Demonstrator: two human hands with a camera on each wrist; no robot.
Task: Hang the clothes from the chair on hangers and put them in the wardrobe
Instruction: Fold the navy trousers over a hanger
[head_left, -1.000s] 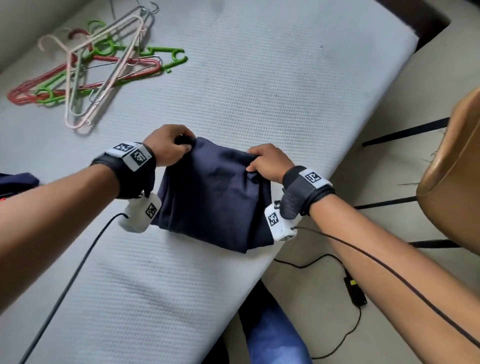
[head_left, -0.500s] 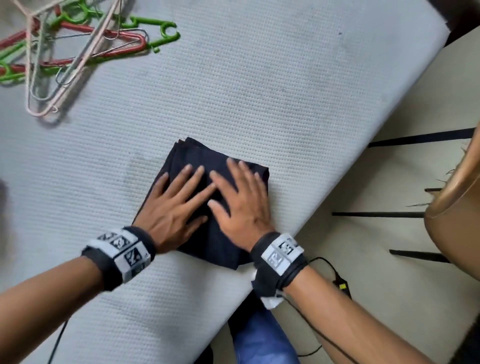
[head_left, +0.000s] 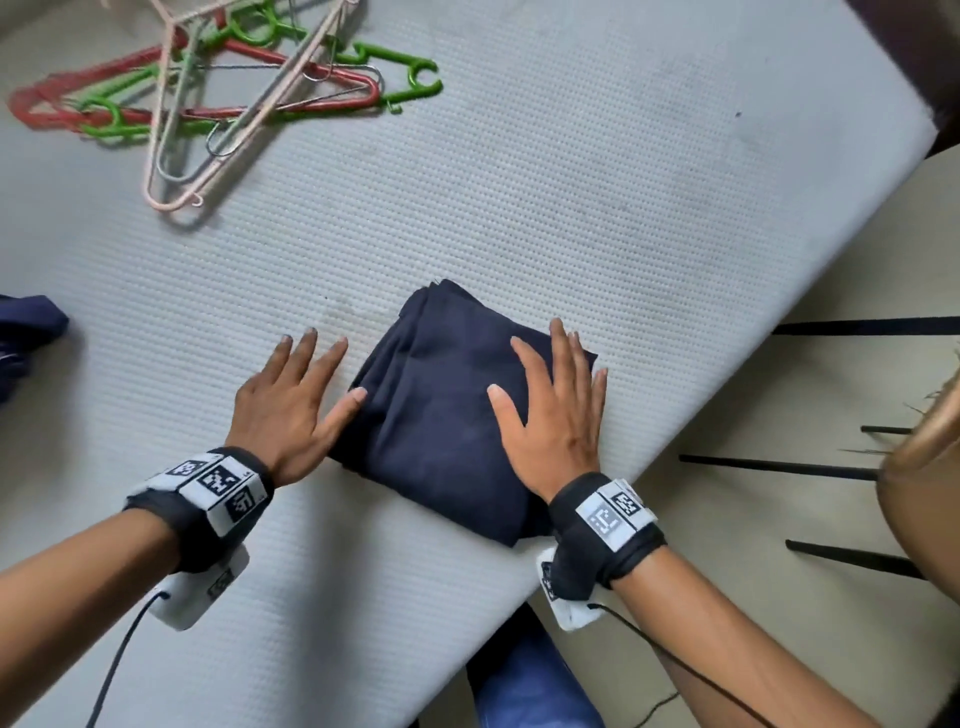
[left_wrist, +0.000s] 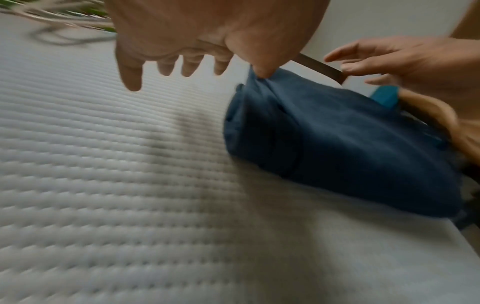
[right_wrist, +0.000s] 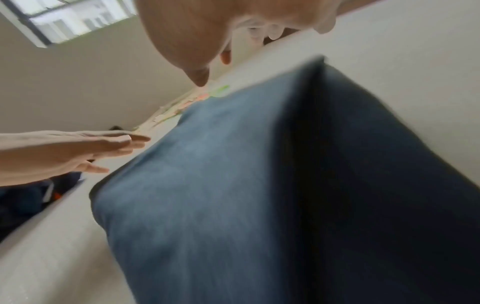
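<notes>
navy folded garment (head_left: 447, 410) under flat right hand (head_left: 556, 415).

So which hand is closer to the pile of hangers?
Left. The left hand lies on the mattress below the hangers, beside the folded dark cloth. The right hand rests on that cloth, farther away.

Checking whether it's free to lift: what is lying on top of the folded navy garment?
The right hand rests flat on the folded navy garment; the left hand's thumb touches its edge. Anything within its folds is hidden.
</notes>
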